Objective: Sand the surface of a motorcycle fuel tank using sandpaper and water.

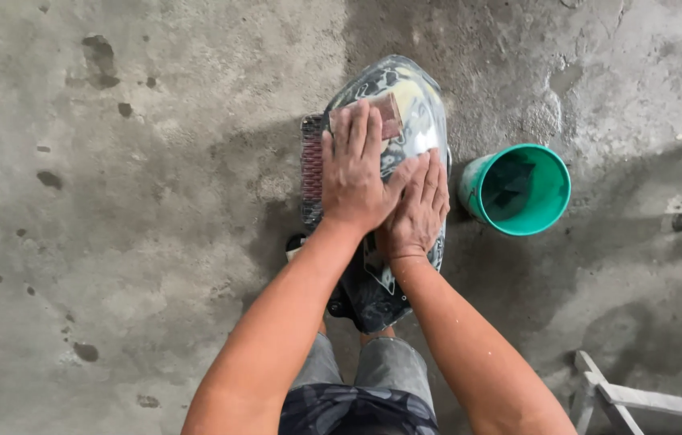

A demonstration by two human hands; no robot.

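1. Left hand (pixel 353 173) at centre frame, flat and spread, pressing a small brown sanding sheet (pixel 389 119) onto a glossy painted panel (pixel 405 97); fingers extended, not curled round anything.
2. Right hand (pixel 420 208) just below and right of it, also flat, palm down on the panel, thumb tucked under the left palm.
3. Panel propped over the knees above the concrete floor (pixel 156 242), wet to look at.
4. Likely slips: wet curved surface sliding off the knees; sheet skating from under flat fingers; uneven pressure scoring the finish; an elbow swing tipping the green bucket (pixel 518 189) just right of the panel.
5. Count: two hands, one panel, one sanding sheet, one bucket, one pale metal frame (pixel 639 399) at lower right.
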